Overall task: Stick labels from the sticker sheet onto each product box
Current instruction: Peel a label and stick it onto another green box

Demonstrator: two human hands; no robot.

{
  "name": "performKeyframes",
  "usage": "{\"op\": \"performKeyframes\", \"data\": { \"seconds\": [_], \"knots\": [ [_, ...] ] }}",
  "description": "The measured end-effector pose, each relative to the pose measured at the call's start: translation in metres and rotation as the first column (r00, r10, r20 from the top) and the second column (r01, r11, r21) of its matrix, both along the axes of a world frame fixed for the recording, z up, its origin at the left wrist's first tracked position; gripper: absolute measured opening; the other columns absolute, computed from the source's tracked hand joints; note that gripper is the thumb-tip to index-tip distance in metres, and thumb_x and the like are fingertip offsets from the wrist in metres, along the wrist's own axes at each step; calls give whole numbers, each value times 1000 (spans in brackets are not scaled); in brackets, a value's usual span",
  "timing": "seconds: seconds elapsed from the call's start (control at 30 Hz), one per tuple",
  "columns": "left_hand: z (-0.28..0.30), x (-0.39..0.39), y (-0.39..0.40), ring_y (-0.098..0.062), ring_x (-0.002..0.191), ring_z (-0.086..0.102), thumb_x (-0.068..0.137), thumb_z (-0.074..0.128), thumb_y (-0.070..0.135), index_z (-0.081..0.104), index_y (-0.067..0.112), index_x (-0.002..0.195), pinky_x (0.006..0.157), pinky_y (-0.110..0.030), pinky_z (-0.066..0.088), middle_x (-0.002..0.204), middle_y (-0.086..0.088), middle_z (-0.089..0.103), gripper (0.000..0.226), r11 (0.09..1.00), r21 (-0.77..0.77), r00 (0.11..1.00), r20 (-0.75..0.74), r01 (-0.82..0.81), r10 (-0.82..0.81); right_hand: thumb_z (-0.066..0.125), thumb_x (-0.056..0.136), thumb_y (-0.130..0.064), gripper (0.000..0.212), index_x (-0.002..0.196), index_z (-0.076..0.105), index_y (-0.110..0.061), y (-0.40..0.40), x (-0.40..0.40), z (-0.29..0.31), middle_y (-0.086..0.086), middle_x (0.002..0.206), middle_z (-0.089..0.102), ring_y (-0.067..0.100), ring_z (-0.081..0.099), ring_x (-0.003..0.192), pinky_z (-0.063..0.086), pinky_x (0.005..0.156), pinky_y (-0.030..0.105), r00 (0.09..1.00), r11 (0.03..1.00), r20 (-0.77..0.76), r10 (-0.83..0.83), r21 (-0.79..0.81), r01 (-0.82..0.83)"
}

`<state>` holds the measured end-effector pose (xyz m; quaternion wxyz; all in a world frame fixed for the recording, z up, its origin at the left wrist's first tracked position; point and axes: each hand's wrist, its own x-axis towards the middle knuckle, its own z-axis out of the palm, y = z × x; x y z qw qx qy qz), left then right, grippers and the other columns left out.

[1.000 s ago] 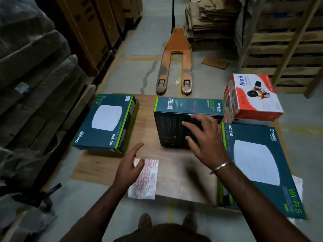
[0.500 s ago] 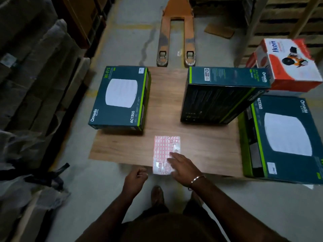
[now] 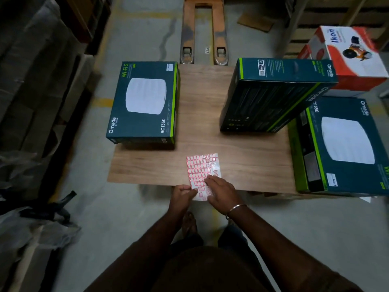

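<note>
Thin paper sticker sheet [image 3: 201, 169], light and floppy, overhanging the counter [image 3: 242, 157] near edge; left hand [image 3: 183, 193] pinching its corner, right hand [image 3: 220, 189] pressing flat-fingered. Best peeled from a label's corner.

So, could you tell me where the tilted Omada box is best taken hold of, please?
Probably by the two short ends of the tilted Omada box, one hand each, coming from above. It stands on a long edge on the wooden board, leaning right against the flat box, so the raised top corners are exposed.
</note>
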<state>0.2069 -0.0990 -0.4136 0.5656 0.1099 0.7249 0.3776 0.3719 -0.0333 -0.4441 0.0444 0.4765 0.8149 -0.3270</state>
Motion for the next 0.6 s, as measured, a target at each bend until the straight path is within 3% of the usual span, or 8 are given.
{"op": "performKeyframes", "data": {
  "seconds": [0.13, 0.27, 0.43, 0.6],
  "knots": [
    [0, -3, 1, 4, 62, 70, 102, 57, 1, 66, 0, 114, 53, -8, 49, 104, -13, 72, 15, 995, 40, 995, 49, 87, -89, 57, 87, -36, 66, 151, 46, -20, -4, 1, 2, 2, 156, 47, 23, 44, 142, 40, 116, 41, 1000, 999, -23, -19, -47, 18],
    [-1, -7, -3, 2, 61, 70, 103, 55, 0, 68, -7, 115, 53, -12, 50, 104, -15, 73, 19, 995, 38, 993, 69, 88, -91, 54, 85, -39, 66, 148, 50, -20, -7, 2, 8, 1, 152, 51, 22, 49, 138, 43, 113, 40, 994, 997, -104, -38, -70, 31],
    [5, -7, -3, -10, 73, 72, 100, 58, -1, 71, 3, 98, 63, -18, 54, 98, -14, 75, 13, 986, 139, 992, 70, 94, -104, 60, 89, -24, 36, 122, 69, -16, 0, -1, 27, 1, 122, 65, 21, 61, 111, 50, 91, 35, 949, 994, -307, -65, 60, 87],
    [19, -6, -1, -15, 76, 69, 99, 59, -4, 70, -6, 101, 72, -25, 57, 90, -13, 75, 12, 954, 286, 991, 74, 87, -112, 66, 89, -19, 16, 102, 75, -18, 8, -10, 50, -6, 102, 68, 13, 65, 97, 51, 84, 31, 856, 978, -501, -132, 74, 194]
  ]
}}
